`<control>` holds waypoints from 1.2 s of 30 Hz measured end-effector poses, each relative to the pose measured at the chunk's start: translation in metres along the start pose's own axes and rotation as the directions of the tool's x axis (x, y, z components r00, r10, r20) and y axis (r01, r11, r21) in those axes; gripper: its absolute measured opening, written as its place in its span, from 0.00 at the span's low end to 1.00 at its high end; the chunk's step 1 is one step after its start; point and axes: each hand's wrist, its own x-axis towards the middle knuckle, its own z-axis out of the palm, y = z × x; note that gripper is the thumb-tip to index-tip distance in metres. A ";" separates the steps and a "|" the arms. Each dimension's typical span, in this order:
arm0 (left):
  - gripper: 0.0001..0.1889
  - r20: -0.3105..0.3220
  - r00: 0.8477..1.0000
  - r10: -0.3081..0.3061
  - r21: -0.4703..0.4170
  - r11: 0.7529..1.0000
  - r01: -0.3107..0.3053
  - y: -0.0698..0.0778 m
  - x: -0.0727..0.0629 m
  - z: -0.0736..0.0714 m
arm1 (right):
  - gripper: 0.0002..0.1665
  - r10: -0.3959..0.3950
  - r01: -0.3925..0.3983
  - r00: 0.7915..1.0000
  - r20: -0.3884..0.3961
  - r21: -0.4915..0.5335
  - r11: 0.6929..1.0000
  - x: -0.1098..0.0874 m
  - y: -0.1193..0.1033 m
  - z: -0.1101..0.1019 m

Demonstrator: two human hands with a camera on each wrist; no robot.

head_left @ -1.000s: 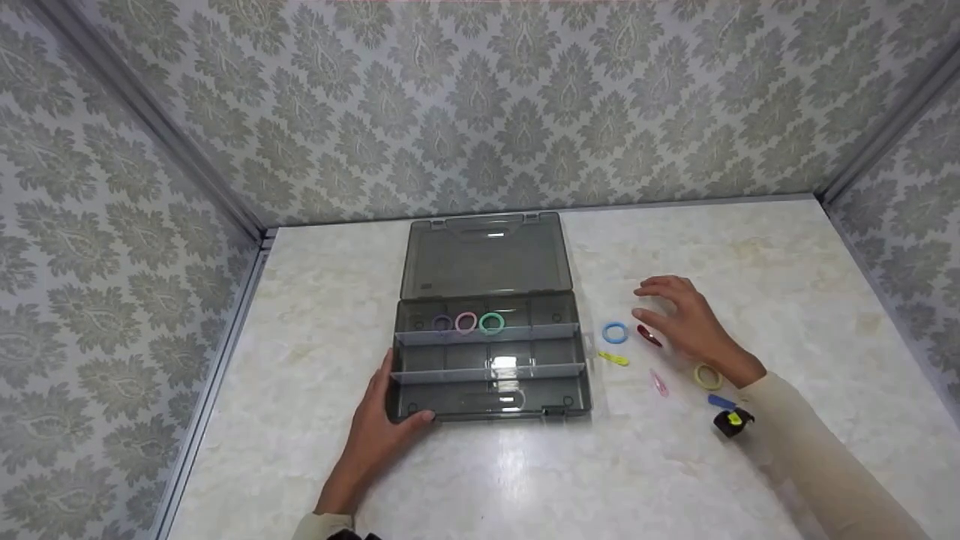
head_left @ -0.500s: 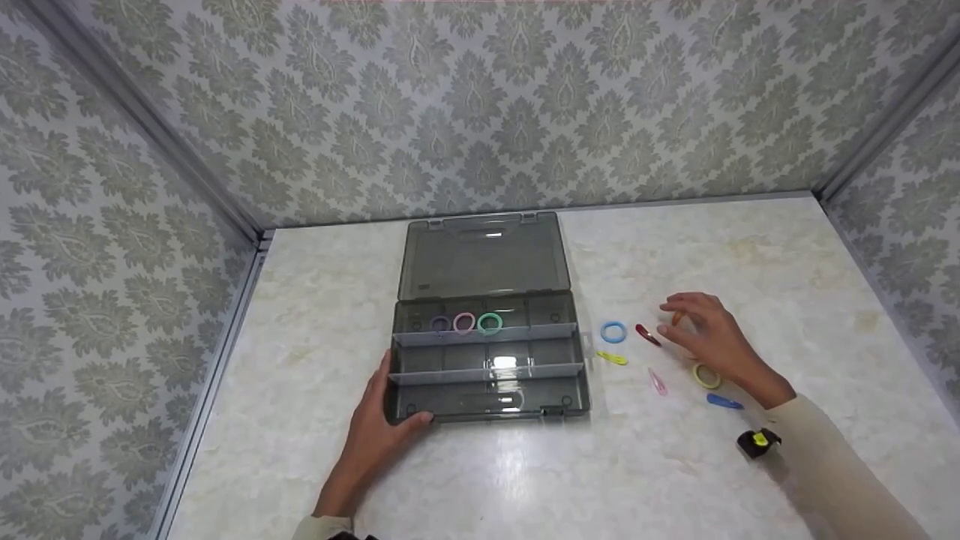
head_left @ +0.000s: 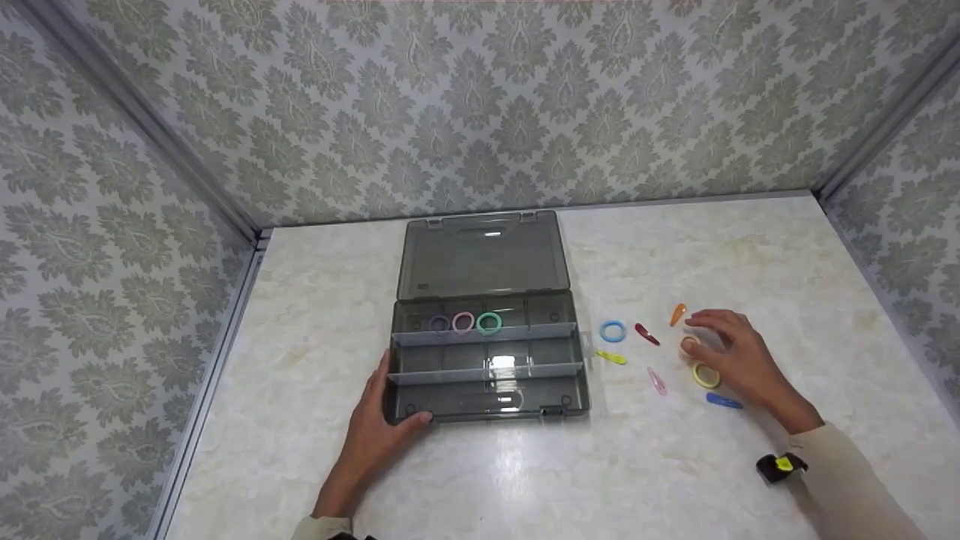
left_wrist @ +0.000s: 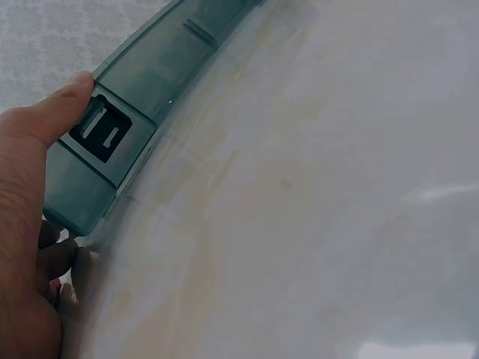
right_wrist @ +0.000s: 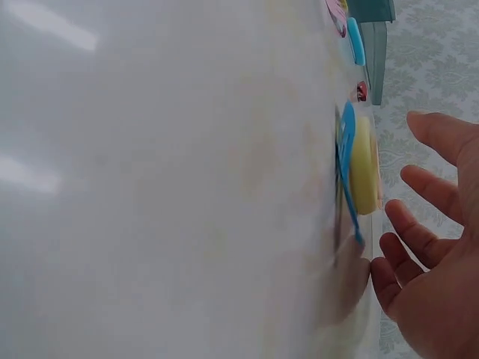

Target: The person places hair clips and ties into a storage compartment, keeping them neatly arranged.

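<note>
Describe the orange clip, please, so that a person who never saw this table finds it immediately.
Start at the open grey box and go right across the table to the right hand. Just left of that hand lies the orange clip. Unlike the dark red clip beside it, it is bright orange, and no other clip lies nearer the patterned back wall.
</note>
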 end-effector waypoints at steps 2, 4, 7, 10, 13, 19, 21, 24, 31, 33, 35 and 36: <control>0.64 -0.002 1.000 -0.004 0.007 1.000 0.004 0.001 0.000 0.000 | 0.26 0.009 -0.009 1.000 -0.012 -0.013 1.000 -0.003 0.000 0.001; 0.64 -0.002 1.000 -0.012 0.012 1.000 0.012 0.002 0.000 0.000 | 0.26 0.010 -0.011 1.000 -0.029 -0.022 1.000 -0.005 0.001 0.003; 0.64 -0.003 1.000 -0.017 0.011 1.000 0.017 0.001 -0.001 0.000 | 0.25 0.006 -0.007 0.998 -0.064 -0.014 1.000 -0.008 0.002 0.007; 0.64 -0.001 1.000 -0.006 0.007 1.000 0.006 0.002 -0.002 0.000 | 0.26 0.009 -0.010 0.996 -0.089 -0.006 1.000 -0.011 0.003 0.010; 0.63 -0.002 1.000 0.009 0.002 1.000 -0.009 0.000 -0.002 0.002 | 0.28 0.030 -0.031 0.994 -0.104 -0.016 0.999 -0.014 0.002 0.012; 0.64 -0.007 1.000 0.015 -0.002 1.000 -0.015 -0.001 -0.001 0.005 | 0.30 0.061 -0.067 0.989 -0.134 -0.036 0.997 -0.018 0.000 0.015; 0.64 -0.004 1.000 0.008 -0.004 1.000 -0.008 -0.001 -0.001 0.005 | 0.28 0.054 -0.060 0.988 -0.146 -0.039 0.997 -0.018 -0.001 0.017; 0.65 0.000 1.000 0.000 -0.017 1.000 0.000 -0.002 0.000 0.004 | 0.25 0.039 -0.047 0.986 -0.164 -0.049 0.998 -0.017 -0.002 0.019; 0.64 -0.020 0.998 0.058 -0.003 0.998 -0.058 -0.004 0.001 0.002 | 0.17 0.015 -0.029 0.984 -0.177 -0.077 0.997 -0.010 -0.007 0.023; 0.64 -0.029 0.997 0.074 0.001 0.997 -0.074 -0.006 0.001 0.001 | 0.17 0.015 -0.026 0.984 -0.179 -0.064 0.998 -0.007 -0.009 0.023; 0.64 -0.028 0.997 0.070 0.002 0.998 -0.070 -0.005 0.000 0.001 | 0.17 0.015 -0.028 0.984 -0.178 -0.070 0.997 -0.004 -0.012 0.022; 0.64 -0.027 0.997 0.066 -0.002 0.998 -0.066 -0.005 0.000 0.001 | 0.18 0.012 -0.026 0.984 -0.177 -0.074 0.997 -0.002 -0.014 0.022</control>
